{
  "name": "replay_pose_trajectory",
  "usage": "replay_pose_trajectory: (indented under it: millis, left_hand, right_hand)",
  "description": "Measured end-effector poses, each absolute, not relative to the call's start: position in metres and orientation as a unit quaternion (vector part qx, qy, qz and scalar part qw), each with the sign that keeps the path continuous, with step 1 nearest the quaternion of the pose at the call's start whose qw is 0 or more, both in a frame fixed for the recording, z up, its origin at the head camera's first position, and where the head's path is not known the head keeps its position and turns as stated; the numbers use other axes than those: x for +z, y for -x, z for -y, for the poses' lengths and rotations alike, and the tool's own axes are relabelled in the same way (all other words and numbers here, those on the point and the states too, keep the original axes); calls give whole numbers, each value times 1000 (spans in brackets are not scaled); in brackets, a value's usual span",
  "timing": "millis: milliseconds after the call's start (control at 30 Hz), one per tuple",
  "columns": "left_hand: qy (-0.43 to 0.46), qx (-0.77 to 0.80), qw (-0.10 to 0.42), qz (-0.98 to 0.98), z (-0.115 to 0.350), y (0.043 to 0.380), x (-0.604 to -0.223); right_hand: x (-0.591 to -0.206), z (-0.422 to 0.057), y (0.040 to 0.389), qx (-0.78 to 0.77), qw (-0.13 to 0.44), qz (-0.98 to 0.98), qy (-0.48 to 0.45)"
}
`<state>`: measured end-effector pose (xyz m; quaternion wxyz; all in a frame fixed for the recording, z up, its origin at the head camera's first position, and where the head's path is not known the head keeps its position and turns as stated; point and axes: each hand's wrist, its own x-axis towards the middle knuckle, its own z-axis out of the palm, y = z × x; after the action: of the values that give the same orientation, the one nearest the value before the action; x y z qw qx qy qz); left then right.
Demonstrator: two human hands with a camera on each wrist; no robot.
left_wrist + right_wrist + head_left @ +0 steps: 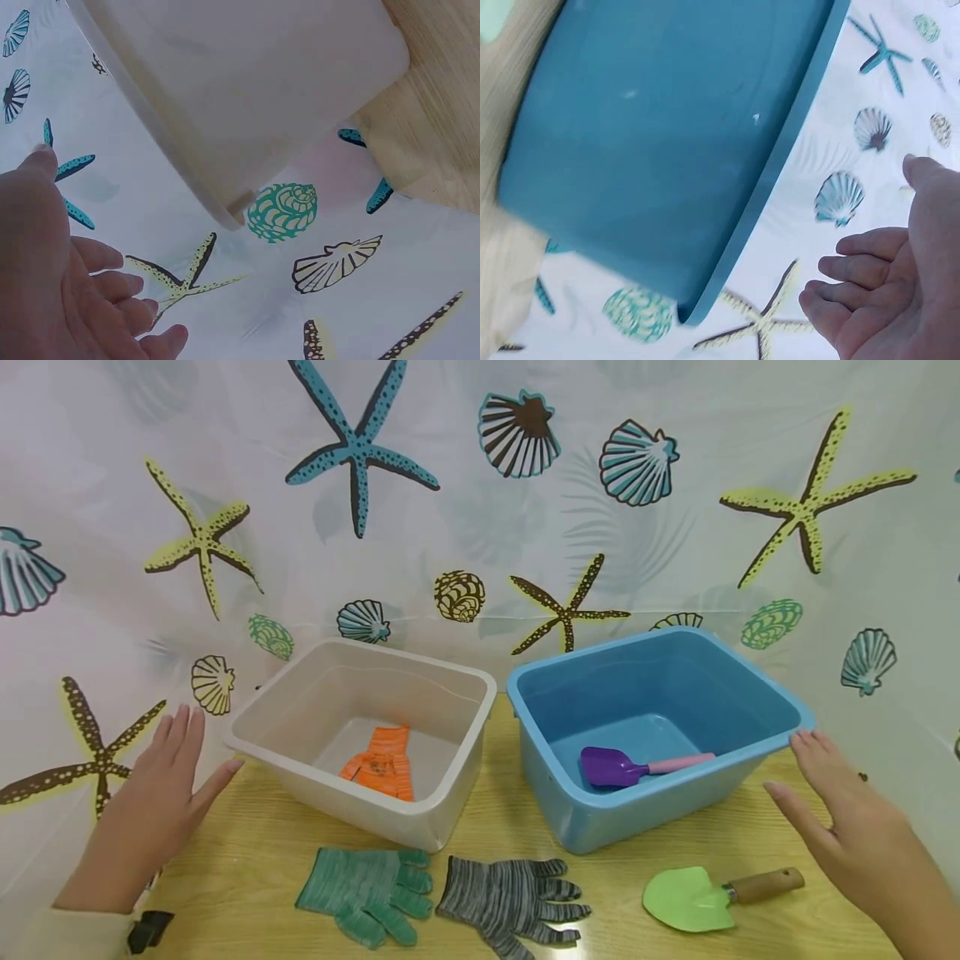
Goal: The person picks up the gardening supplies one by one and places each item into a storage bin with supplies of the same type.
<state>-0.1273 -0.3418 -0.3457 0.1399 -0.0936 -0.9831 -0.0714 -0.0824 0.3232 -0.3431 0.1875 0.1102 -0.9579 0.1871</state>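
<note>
My left hand (159, 789) is held beside the left end of a beige plastic tub (420, 810), fingers extended and thumb apart. An orange glove (382, 764) lies inside that tub. At the opposite side, my right hand (851, 806) hovers by the right corner of a blue plastic tub (555, 793), its fingertips right at the rim in the head view. Within the blue tub lies a toy shovel (611, 767) with a purple blade and pink handle. Both wrist views show relaxed fingers with nothing in them, next to the tub walls.
On the wooden table (247, 877), in front of the tubs, lie a green glove (367, 889), a grey striped glove (510, 897) and a hand trowel (686, 897) with a lime blade and wooden handle. A curtain (465, 527) printed with starfish and shells hangs behind.
</note>
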Motion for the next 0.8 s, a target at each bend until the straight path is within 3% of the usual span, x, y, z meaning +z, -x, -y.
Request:
replay_pose_trajectory:
  millis: [400, 800]
  left_hand:
    - [111, -78, 158, 978, 334, 175, -326]
    - [94, -109, 56, 988, 330, 231, -328]
  right_hand:
    - [-342, -231, 99, 176, 326, 872, -320]
    - [-349, -147, 99, 211, 375, 799, -421]
